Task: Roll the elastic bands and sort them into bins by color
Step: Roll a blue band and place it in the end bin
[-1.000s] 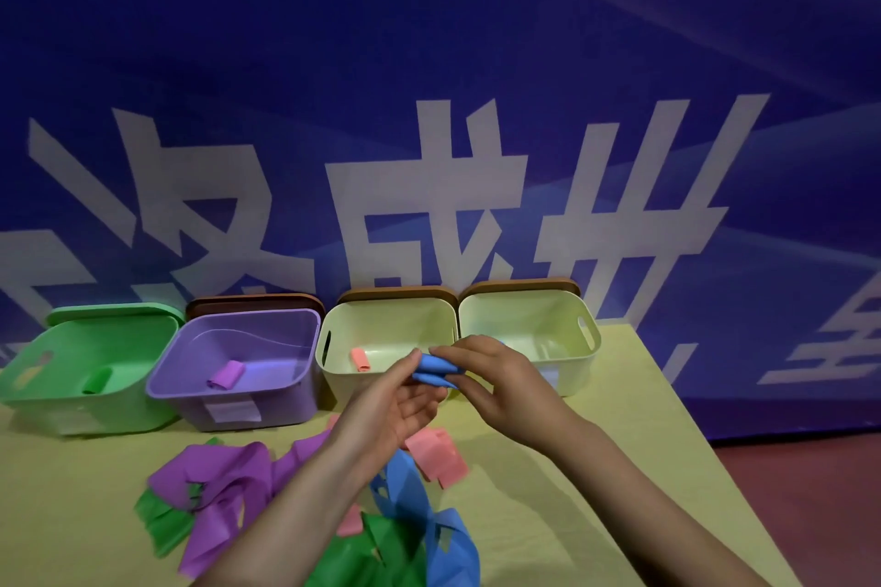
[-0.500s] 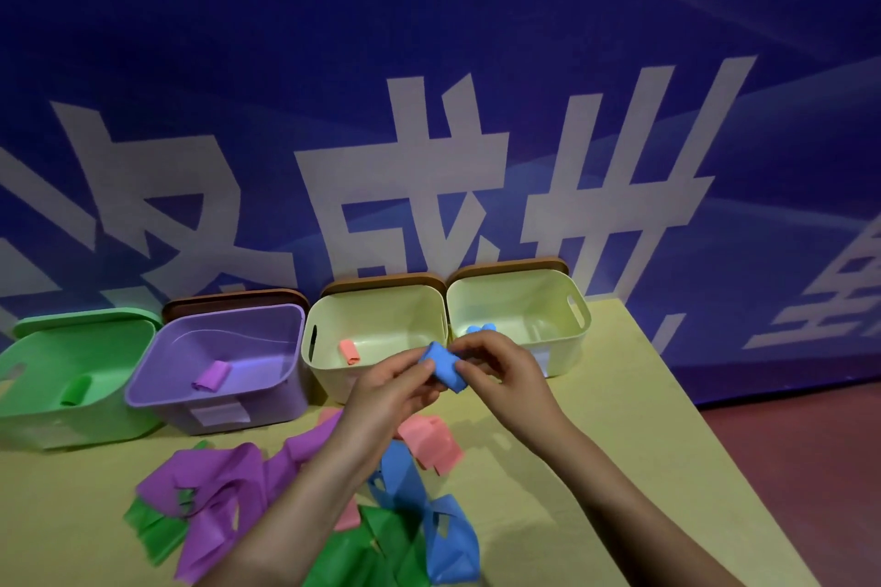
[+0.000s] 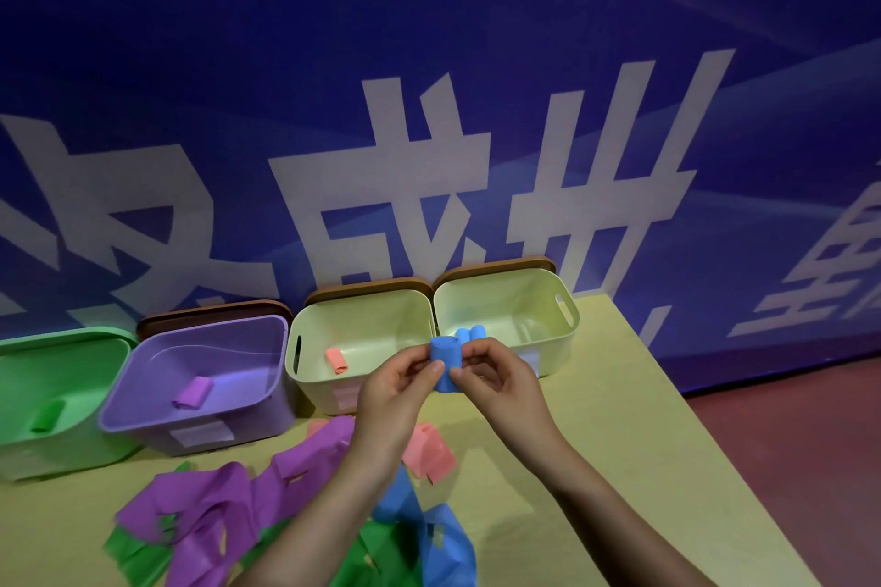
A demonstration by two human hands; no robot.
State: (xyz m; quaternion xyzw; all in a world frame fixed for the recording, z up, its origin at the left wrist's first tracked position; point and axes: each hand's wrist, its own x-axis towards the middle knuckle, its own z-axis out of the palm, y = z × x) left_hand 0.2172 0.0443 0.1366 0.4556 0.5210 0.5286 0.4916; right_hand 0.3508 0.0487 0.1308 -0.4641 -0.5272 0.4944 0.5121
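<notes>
A rolled blue band [image 3: 447, 361] stands upright between my two hands, in front of the gap between the two cream bins. My left hand [image 3: 394, 391] pinches its left side and my right hand [image 3: 500, 377] pinches its right side. Behind it a second blue roll [image 3: 469, 332] shows at the rim of the right cream bin [image 3: 567, 338]. The left cream bin [image 3: 305, 377] holds a pink roll [image 3: 336, 360], the purple bin [image 3: 143, 415] a purple roll [image 3: 193, 392], the green bin [image 3: 19, 448] a green roll [image 3: 47, 415].
Loose purple bands [image 3: 205, 510], green bands [image 3: 138, 548], blue bands [image 3: 443, 543] and a pink band [image 3: 429, 450] lie in a heap on the yellow table [image 3: 619, 443] near me. The table's right edge drops to a red floor. A blue banner wall stands right behind the bins.
The blue band lay flat between my fingers a second ago; it now stands upright as a tighter roll. The view has shifted, so the bins sit lower and further right.
</notes>
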